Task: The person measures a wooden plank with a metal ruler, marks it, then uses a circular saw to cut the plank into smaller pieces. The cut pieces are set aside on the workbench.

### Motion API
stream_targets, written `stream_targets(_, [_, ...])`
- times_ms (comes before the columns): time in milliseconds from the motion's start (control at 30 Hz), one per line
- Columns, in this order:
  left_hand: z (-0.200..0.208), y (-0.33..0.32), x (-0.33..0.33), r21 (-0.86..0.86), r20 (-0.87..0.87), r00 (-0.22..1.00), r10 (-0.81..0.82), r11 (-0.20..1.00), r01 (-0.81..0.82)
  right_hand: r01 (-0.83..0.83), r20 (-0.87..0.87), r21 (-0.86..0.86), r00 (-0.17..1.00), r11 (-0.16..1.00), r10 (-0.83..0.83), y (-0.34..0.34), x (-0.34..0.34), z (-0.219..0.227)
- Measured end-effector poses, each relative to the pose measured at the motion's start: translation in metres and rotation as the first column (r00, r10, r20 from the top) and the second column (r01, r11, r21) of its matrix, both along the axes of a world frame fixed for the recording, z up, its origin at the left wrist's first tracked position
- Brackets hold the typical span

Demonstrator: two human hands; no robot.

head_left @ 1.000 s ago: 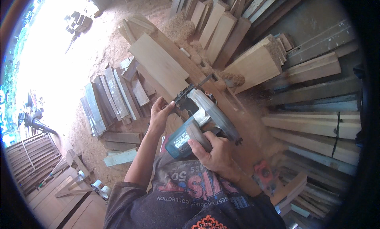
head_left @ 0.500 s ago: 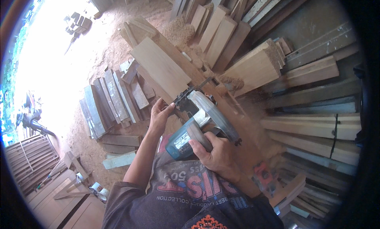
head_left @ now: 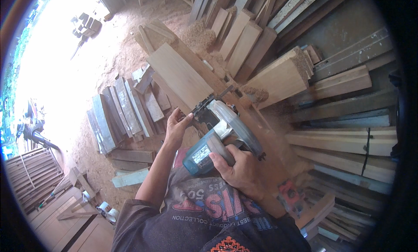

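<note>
A teal circular saw (head_left: 199, 154) with a grey blade guard lies in front of my torso, at the near end of a wide, pale wooden board (head_left: 180, 73). My right hand (head_left: 242, 168) is wrapped round the saw's rear handle. With thumb and fingers, my left hand (head_left: 177, 125) pinches the left end of the saw's dark metal base (head_left: 201, 107). The base meets the board's near edge. Under the board runs a long wooden work surface (head_left: 191, 45) dusted with sawdust. The guard hides most of the blade, so I cannot tell whether it is turning.
Left of the board lies a row of short offcuts (head_left: 124, 106) on the sawdust-covered ground. Stacked planks (head_left: 344, 143) fill the right side, and thick boards (head_left: 278, 80) reach close to the saw. A sawdust heap (head_left: 198, 36) sits by the work surface. Paint cans (head_left: 106, 209) stand lower left.
The pale board appears slightly further right and nearer, against the saw's base. Both hands keep the same hold on the saw, which has hardly shifted.
</note>
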State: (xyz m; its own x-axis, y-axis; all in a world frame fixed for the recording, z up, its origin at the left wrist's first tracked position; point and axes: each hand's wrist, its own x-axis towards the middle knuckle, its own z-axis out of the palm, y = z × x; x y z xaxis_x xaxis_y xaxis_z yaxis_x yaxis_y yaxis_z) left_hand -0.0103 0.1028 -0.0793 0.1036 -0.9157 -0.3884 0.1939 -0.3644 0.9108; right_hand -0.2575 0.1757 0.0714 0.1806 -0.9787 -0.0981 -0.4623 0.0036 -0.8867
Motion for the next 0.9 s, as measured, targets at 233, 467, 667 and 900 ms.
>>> stream_targets(233, [-0.0039, -0.0011, 0.0036, -0.014, 0.003, 1.0, -0.027, 1.0, 0.027, 0.013, 0.016, -0.012, 1.0, 1.0, -0.013, 0.0001, 0.0013, 0.0013])
stream_targets(467, [-0.0061, -0.0028, 0.0027, -0.046, -0.005, 1.0, -0.016, 0.999, 0.016, 0.014, 0.012, -0.021, 1.0, 1.0, -0.014, 0.0004, 0.0021, -0.002])
stream_targets(667, [-0.0066, -0.0022, 0.0036, -0.063, -0.032, 0.999, -0.033, 0.998, 0.031, 0.02, 0.027, 0.018, 0.999, 1.0, -0.02, 0.0009, 0.0026, -0.0046])
stream_targets(900, [-0.0077, -0.0037, 0.0087, -0.021, 0.01, 0.997, -0.071, 0.997, 0.071, 0.034, 0.016, 0.021, 0.999, 0.999, -0.034, 0.0029, 0.0034, -0.0066])
